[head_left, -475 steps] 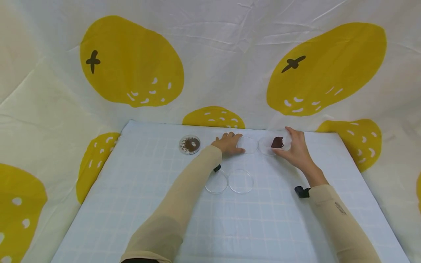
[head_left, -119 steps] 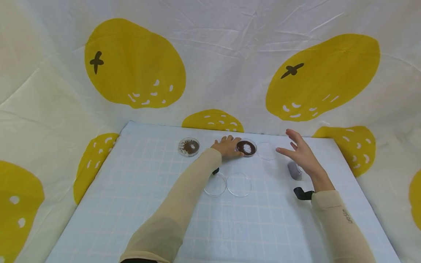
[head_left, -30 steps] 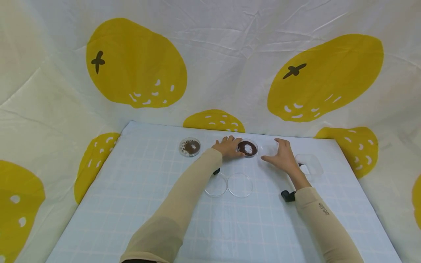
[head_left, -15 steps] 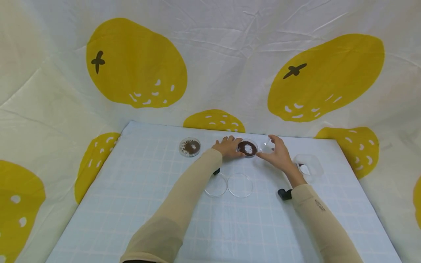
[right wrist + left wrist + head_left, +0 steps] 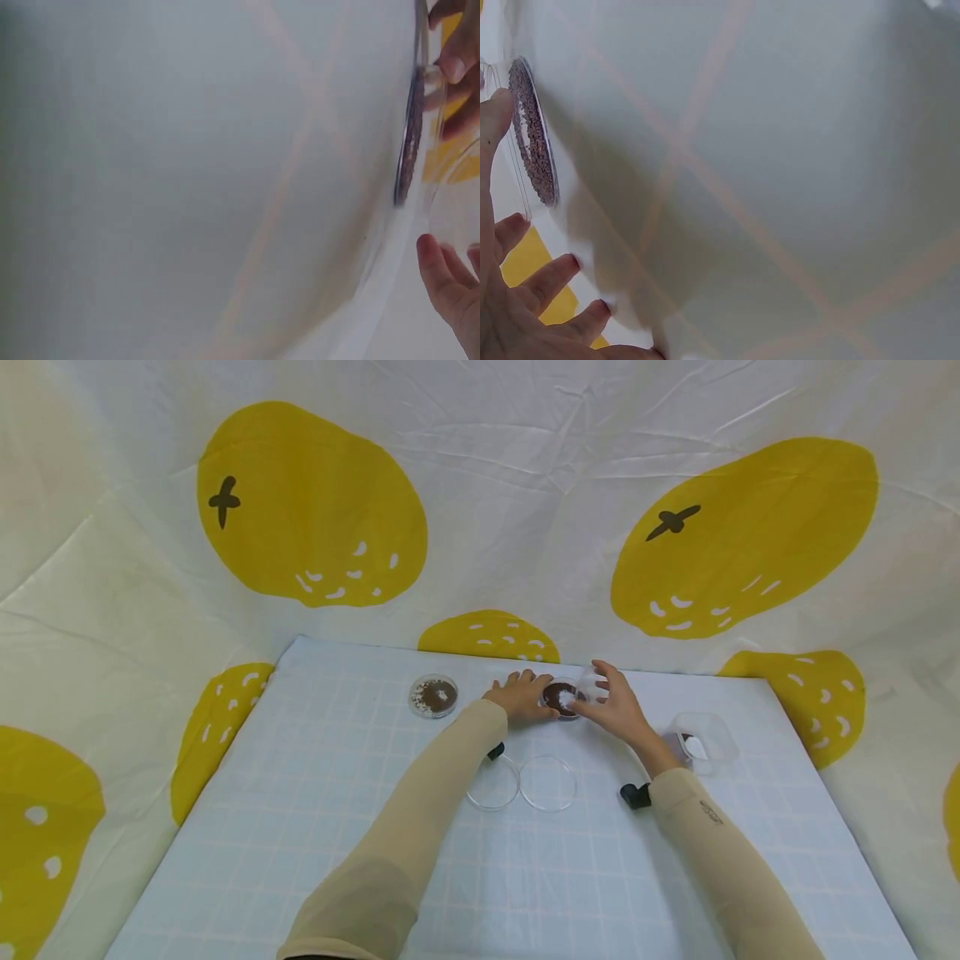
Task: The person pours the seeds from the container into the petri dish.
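My left hand [image 5: 522,696] spans the left side of a clear petri dish [image 5: 557,695] of dark brown grains with a white patch on top. In the left wrist view its thumb lies at the dish's rim and its index fingertip [image 5: 514,221] at the far end; the other fingers spread over the cloth. Between the thumb and fingers of my right hand [image 5: 618,706] is a clear round petri dish lid [image 5: 588,681], tilted at the dish's right edge. The right wrist view shows the lid [image 5: 457,184] beside the grain-filled dish, with both hands near.
Another petri dish [image 5: 433,696] with brown and white grains stands to the left. Nearer lie two clear round dish pieces, a left one [image 5: 492,810] and a right one [image 5: 575,783]. A clear plastic tub [image 5: 720,735] lies by my right wrist, with white and dark matter near its opening.
The right hand has moved left, raising and tilting the lid toward the dish. Earlier, this dish looked empty while the right hand held a container of dark matter. The left hand stays put.
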`<state>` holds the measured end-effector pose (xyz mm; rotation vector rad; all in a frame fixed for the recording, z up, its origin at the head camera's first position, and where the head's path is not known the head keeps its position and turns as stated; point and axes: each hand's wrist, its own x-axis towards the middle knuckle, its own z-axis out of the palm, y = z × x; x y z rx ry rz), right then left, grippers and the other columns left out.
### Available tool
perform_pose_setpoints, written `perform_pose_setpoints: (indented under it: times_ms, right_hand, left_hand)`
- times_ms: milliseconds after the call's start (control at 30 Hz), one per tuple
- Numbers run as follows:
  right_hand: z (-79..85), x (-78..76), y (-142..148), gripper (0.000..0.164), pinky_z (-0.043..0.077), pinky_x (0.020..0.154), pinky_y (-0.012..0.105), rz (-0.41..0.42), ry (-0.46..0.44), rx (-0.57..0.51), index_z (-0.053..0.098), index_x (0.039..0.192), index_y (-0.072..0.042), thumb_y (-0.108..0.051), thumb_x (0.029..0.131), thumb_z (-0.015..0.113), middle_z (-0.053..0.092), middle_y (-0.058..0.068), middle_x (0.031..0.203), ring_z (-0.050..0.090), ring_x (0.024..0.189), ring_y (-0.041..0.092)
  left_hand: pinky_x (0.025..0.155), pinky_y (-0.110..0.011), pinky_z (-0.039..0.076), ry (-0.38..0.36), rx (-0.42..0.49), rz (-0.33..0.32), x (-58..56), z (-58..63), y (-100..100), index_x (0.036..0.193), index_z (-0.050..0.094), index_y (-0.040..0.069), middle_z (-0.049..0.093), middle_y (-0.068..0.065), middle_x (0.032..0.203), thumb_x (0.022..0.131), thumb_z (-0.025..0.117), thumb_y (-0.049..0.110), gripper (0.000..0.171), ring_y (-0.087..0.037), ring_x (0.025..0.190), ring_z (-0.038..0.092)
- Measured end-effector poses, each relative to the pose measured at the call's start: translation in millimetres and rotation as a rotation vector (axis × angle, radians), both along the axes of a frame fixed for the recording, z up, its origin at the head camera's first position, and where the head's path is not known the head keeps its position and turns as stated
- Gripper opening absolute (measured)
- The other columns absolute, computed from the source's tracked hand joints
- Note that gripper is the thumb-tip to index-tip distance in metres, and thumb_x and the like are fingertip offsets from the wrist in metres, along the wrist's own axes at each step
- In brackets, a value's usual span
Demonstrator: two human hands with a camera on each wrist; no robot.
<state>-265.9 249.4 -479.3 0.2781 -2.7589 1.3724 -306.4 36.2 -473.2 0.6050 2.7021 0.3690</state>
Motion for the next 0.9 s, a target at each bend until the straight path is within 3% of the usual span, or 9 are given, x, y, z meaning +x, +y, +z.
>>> perform_pose_setpoints:
  times_ms: [300,667,900]
  right_hand:
    - [-0.3,-6.1,-6,0.093,0.044,0.098,0.06,0.044,0.03,0.115,0.031,0.153,0.001,-0.025,0.082,0.085,0.034,0.028,0.152,0.043,0.129,0.047]
    - [-2.5,-14.6,-14,0.096,0.028,0.11,0.063,0.081,0.026,0.248,0.03,0.153,0.004,-0.031,0.081,0.084,0.036,0.028,0.152,0.034,0.138,0.046]
    - [-5.2,-20.6,-21,0.102,0.031,0.109,0.061,0.121,0.03,0.288,0.026,0.154,0.005,-0.031,0.079,0.086,0.038,0.029,0.15,0.034,0.136,0.048]
  left_hand:
    - [0.112,-0.068,0.017,-0.009,-0.001,-0.008,-4.8,-4.8,0,0.158,0.028,0.031,0.033,-0.007,0.157,0.092,0.061,0.063,0.081,-0.033,0.145,0.025]
    - [0.115,-0.063,0.015,-0.038,-0.002,-0.03,-4.0,-2.3,-6,0.161,0.019,0.027,0.022,-0.008,0.163,0.09,0.065,0.062,0.091,-0.032,0.149,0.017]
    - [0.117,-0.059,0.014,-0.059,-0.025,-0.017,-7.3,-1.9,-8,0.161,0.018,0.025,0.018,-0.004,0.165,0.089,0.07,0.055,0.094,-0.028,0.151,0.014]
